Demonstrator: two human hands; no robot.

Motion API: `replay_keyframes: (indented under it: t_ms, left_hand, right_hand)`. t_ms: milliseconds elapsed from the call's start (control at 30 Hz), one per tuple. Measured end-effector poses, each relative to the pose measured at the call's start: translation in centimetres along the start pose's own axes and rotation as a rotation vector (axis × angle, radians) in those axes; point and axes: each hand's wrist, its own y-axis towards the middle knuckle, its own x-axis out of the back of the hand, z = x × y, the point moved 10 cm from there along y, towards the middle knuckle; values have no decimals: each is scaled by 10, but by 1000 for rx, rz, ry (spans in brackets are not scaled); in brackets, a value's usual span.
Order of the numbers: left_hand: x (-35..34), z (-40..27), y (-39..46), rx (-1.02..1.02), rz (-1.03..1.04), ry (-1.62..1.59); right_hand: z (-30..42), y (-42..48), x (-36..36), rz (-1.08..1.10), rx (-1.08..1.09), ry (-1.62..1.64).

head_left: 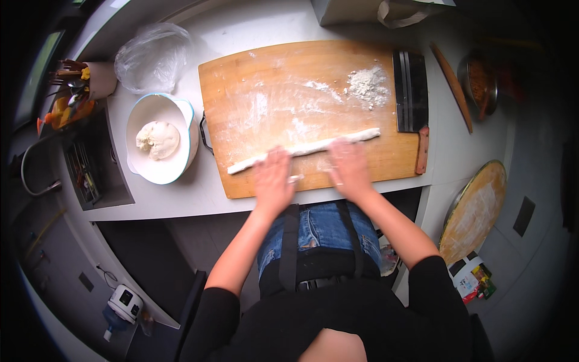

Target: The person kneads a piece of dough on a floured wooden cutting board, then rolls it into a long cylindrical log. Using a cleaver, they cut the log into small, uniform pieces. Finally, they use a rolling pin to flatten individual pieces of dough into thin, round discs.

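Observation:
A long rope of white dough (312, 147) lies slantwise across a floured wooden cutting board (280, 63). My left hand (276, 176) presses flat on the rope, left of its middle, fingers stretched forward. On its right half rests my right hand (349, 168), palm down and slightly blurred. Both ends of the rope stick out past my hands. Bits of dough cling near my thumbs. A heap of flour (368, 86) sits at the board's upper right, and thin flour smears spread over its middle.
A cleaver (410, 92) lies along the board's right edge. Left of the board stands a white bowl (163, 169) holding a dough lump (158, 139), with a clear plastic bag (154, 56) behind. Farther right are a wooden rolling pin (451, 88), a metal bowl (481, 86) and a floured round board (475, 212).

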Motion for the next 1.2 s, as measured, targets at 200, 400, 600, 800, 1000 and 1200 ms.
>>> replay_keyframes:
  t_ms: [200,400,600,800,1000,1200]
  left_hand:
    - [32,-27,114,-97,-209,73]
    - [-1,-33,39,-285,3,-5]
    - [12,-50,57,-202,-67,-23]
    - [39,-32,108,121,462,-824]
    - [75,-44,116,345,485,-1207]
    - [86,-62,98,402,607,-921]
  right_hand:
    - [11,104,19,-175,35,-107]
    - [24,35,6,-137,175,-52]
    - [20,51,19,-130,190,42]
    - [-18,88,127,-311,95,604]
    - [-6,58,29,34,-699,1865]
    - [15,123,62,-185,-482,2469]
